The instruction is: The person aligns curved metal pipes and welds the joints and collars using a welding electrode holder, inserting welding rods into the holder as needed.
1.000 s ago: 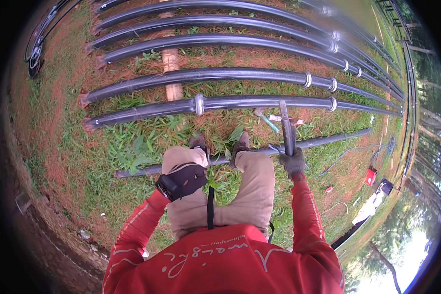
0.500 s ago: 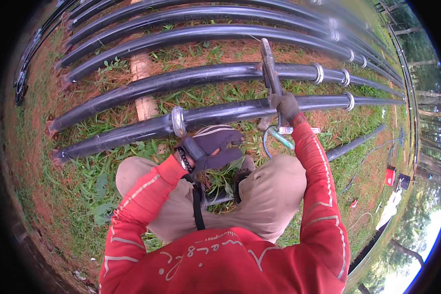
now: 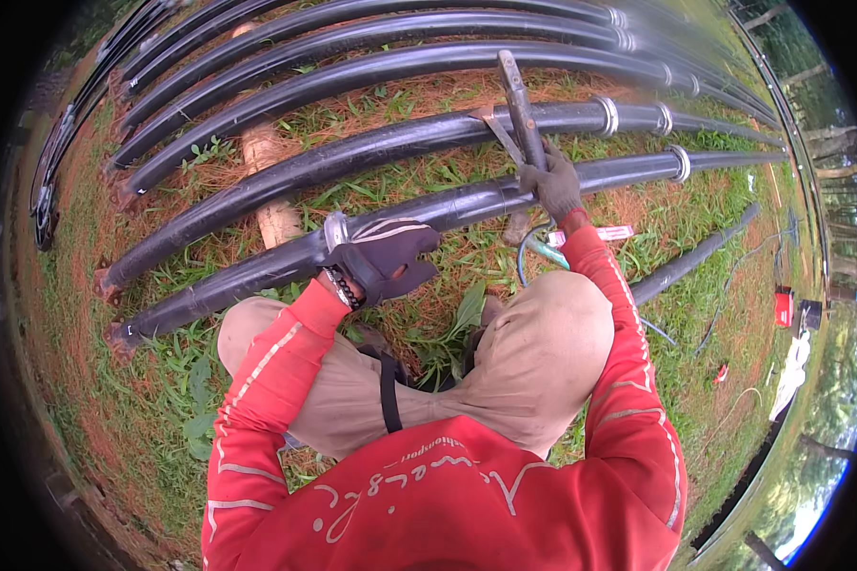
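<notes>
My right hand (image 3: 554, 186), in a dark glove, is closed round a long grey metal tool (image 3: 518, 100) with a thin metal strip beside it. The tool points away from me, crossing above the nearest black pipe (image 3: 467, 202) and reaching past the second black pipe (image 3: 381, 143). My left hand (image 3: 386, 257), in a dark padded glove, hovers over or rests on the near pipe beside a silver ring clamp (image 3: 336, 230). A gap shows between its thumb and fingers, with nothing visible in it. Contact with the pipe cannot be made out.
More black pipes (image 3: 352, 81) lie in a row beyond, across a wooden log (image 3: 278, 221). To the right are a loose dark pipe (image 3: 700, 257), a red box (image 3: 784, 307) and a thin cable. A pink-and-white item (image 3: 614, 233) lies near my right wrist, on grass.
My left hand has risen from in front of the near pipe to over it by the clamp. The tool has turned slightly, and its thin strip now shows to the left.
</notes>
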`<state>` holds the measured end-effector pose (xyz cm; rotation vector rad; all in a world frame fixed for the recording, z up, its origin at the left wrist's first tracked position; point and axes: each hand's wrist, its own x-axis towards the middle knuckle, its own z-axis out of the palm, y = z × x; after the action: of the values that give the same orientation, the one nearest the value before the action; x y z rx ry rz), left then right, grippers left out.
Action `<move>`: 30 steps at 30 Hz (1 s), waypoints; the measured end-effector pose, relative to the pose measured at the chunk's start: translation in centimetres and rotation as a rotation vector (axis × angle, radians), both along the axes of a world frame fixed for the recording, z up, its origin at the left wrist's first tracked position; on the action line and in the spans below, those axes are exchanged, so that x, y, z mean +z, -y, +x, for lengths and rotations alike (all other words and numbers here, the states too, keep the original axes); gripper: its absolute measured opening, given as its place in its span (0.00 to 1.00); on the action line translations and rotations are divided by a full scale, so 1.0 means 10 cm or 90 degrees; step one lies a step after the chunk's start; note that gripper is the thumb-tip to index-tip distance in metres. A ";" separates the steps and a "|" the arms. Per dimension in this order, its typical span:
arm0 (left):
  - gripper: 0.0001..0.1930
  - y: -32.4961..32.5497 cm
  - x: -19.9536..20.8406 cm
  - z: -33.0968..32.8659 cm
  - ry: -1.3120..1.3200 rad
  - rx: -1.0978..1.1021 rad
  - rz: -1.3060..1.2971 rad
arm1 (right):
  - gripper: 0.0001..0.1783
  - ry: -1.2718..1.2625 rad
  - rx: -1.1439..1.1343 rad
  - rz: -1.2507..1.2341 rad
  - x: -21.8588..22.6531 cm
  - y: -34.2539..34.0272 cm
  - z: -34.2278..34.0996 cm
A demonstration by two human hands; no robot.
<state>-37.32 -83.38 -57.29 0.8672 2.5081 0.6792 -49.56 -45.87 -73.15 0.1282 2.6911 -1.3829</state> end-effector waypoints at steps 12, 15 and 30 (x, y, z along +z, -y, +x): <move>0.25 0.08 -0.21 -0.26 -0.059 0.011 0.085 | 0.26 0.071 -0.546 -0.027 -0.19 -0.98 1.40; 0.24 0.04 -0.26 -0.33 -0.044 0.003 0.134 | 0.31 0.214 -0.549 0.095 -0.77 -1.40 1.66; 0.29 0.13 -0.29 -0.44 0.046 0.092 0.048 | 0.39 0.476 -0.613 0.191 -1.20 -1.62 1.77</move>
<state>-41.71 -84.70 -60.14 0.6773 2.5114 0.8420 -31.90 -29.66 -85.11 1.7329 2.1412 -0.7352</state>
